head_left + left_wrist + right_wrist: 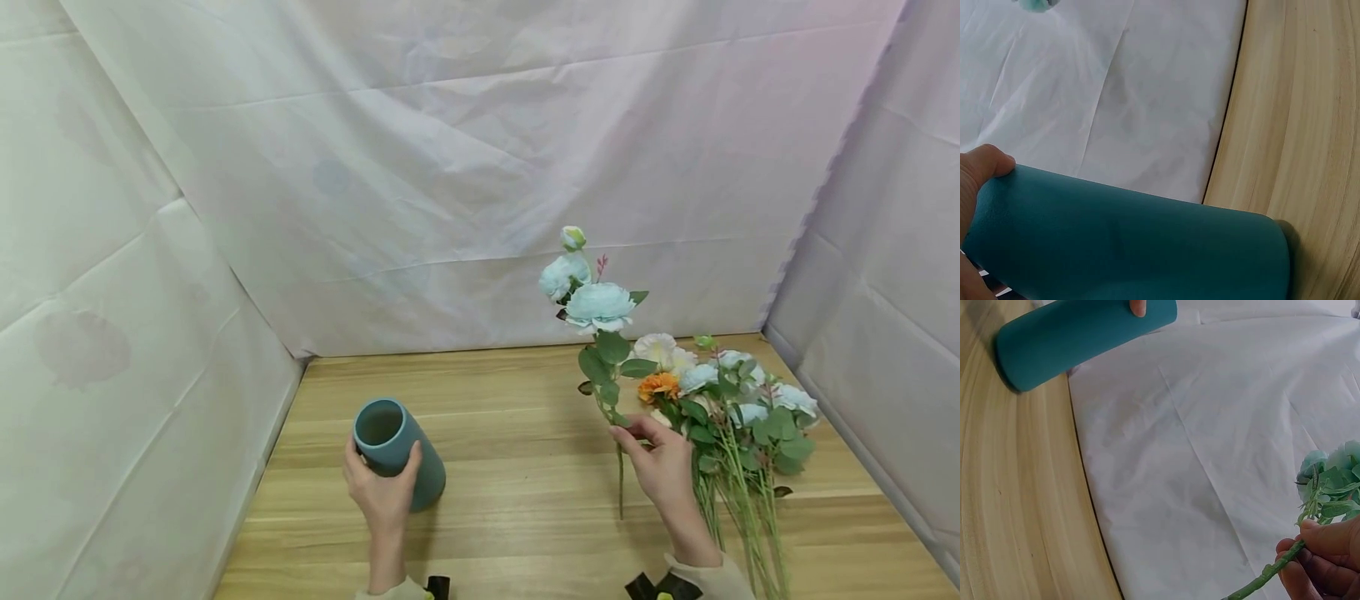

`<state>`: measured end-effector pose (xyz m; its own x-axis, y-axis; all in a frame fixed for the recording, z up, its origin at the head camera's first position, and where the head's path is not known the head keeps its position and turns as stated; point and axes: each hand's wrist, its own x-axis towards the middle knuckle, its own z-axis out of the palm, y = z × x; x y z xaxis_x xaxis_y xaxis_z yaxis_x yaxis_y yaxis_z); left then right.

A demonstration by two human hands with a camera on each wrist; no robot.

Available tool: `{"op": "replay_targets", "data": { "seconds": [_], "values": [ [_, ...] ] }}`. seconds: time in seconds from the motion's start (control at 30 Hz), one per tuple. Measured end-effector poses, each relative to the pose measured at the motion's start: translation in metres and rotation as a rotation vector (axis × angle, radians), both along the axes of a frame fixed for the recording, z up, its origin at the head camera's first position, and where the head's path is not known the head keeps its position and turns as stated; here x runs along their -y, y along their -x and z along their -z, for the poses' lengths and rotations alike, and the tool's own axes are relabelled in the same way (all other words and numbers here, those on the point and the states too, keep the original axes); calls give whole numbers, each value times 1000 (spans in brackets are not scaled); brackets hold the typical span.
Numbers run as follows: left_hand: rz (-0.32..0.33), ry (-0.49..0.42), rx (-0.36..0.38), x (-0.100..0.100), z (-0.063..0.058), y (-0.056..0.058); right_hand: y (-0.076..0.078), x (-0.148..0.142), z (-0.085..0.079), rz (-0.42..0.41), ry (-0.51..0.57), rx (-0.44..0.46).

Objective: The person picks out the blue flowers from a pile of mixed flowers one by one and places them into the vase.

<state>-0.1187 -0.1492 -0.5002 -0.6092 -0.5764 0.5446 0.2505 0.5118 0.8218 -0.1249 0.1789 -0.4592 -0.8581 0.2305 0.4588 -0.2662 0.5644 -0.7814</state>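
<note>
A teal vase (427,475) with a round open mouth stands on the left part of the table. My left hand (382,492) grips it near the rim, thumb on one side and fingers round the other; the left wrist view shows the vase's smooth side (1129,231). In my right hand (663,462) the stem of a light blue artificial flower (600,307) is pinched between thumb and fingers. This spray has two blooms, a bud on top and green leaves, and its stem end points down. The right wrist view shows the green stem (1266,575) crossing the fingers.
Several more artificial flowers lie in a pile at the right, with an orange bloom (658,387), a cream bloom (660,352) and long green stems (750,508). White cloth (450,208) hangs behind the wooden table (517,492) and along both sides.
</note>
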Motion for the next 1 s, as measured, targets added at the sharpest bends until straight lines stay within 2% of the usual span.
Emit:
{"op": "replay_targets", "data": {
  "seconds": [0.53, 0.77, 1.0],
  "values": [
    [49, 33, -25, -19, 3, 4, 1, 1, 2, -12, 53, 45],
    [82, 44, -35, -25, 2, 4, 1, 3, 2, -20, 85, 35],
    [98, 46, -24, -29, 2, 4, 1, 7, 0, -23, 107, 50]
  ]
}}
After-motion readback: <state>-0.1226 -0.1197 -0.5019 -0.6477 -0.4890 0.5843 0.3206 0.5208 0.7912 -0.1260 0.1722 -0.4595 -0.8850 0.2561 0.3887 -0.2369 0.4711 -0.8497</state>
